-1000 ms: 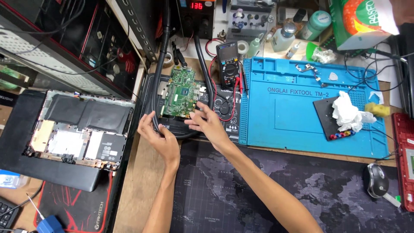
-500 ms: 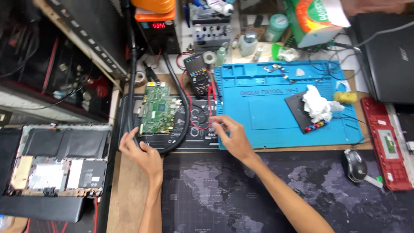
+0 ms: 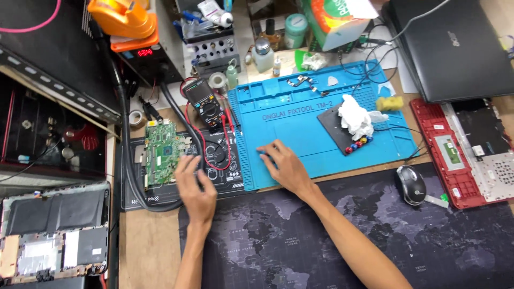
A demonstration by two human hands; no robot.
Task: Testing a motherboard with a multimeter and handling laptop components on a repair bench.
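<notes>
A green circuit board (image 3: 162, 153) lies on a small black work mat (image 3: 137, 199), ringed by a thick black hose (image 3: 126, 128). My left hand (image 3: 194, 186) rests on that mat, its fingertips at the board's right edge and nothing visibly in its grasp. To its right, my right hand (image 3: 284, 166) lies flat on the near left part of a blue silicone repair mat (image 3: 300, 120), fingers apart and empty. A black multimeter (image 3: 205, 103) with red leads sits just behind both hands.
A crumpled white tissue (image 3: 356, 116) lies on a dark pad on the blue mat. A mouse (image 3: 411, 185), a red laptop chassis (image 3: 467, 152) and a closed black laptop (image 3: 455, 48) are at right. An opened laptop base (image 3: 53, 238) sits at lower left. Bottles and a station with a red display (image 3: 144, 53) stand behind.
My right hand has moved right, off the black mat and onto the blue mat. My left hand has gone from the board's near edge to its right edge. The view has shifted left.
</notes>
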